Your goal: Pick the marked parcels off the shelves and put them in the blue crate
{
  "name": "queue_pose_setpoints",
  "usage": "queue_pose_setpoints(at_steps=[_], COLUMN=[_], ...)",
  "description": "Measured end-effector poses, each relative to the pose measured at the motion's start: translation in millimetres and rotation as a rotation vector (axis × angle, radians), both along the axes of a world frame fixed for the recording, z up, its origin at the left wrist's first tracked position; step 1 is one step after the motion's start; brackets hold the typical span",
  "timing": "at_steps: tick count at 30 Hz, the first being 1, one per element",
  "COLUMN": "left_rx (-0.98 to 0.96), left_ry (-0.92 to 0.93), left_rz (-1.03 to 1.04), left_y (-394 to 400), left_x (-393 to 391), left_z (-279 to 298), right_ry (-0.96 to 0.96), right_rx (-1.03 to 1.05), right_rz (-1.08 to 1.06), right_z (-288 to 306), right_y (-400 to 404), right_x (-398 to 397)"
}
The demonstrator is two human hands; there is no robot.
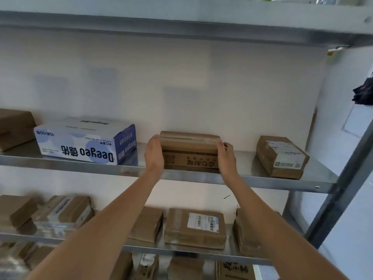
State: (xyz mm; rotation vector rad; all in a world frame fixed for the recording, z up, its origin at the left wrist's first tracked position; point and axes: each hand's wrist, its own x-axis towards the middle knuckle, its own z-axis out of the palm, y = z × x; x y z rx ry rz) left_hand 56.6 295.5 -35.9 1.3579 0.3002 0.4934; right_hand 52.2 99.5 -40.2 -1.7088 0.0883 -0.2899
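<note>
A brown cardboard parcel (190,152) with upside-down dark print on its front lies on the middle metal shelf (242,178). My left hand (154,153) presses flat against its left end, fingers straight and pointing up and back. My right hand (226,156) lies against its right end with the fingers reaching along the side towards the back corner. The parcel sits between both palms and rests on the shelf. No blue crate shows in this view.
A white and blue Deeyeo carton (84,141) lies left of the parcel, and a labelled brown parcel (282,156) lies to its right. Another brown box (15,129) sits at the far left. Several taped parcels fill the lower shelf (194,228). A grey upright post (343,182) stands at the right.
</note>
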Motion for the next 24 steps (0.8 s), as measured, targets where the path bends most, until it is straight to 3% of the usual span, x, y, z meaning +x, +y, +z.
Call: queue_pose_setpoints(at_steps=[5,11,14,24], left_rx=[-0.082,0.046,-0.055,-0.036], left_ry=[0.039,0.003,-0.029,-0.031], left_rz=[-0.064,-0.094,-0.099,-0.105], left_y=[-0.2,10.1,9.9,-3.9], left_x=[-9.8,-10.6,-9.4,-14.0], left_z=[9.4,26.2,29.4,40.1], right_ry=[0.013,-0.089,-0.138,-0.143], right_rx=[0.042,0.162,0.199,0.223], right_rz=[0.035,0.099,0.110,0.110], right_z=[8.6,21.3,29.0,38.5], right_y=[-6.7,-22.4,-30.2,-39.3], right_x=[-3.5,-10.2,-12.3,-11.8])
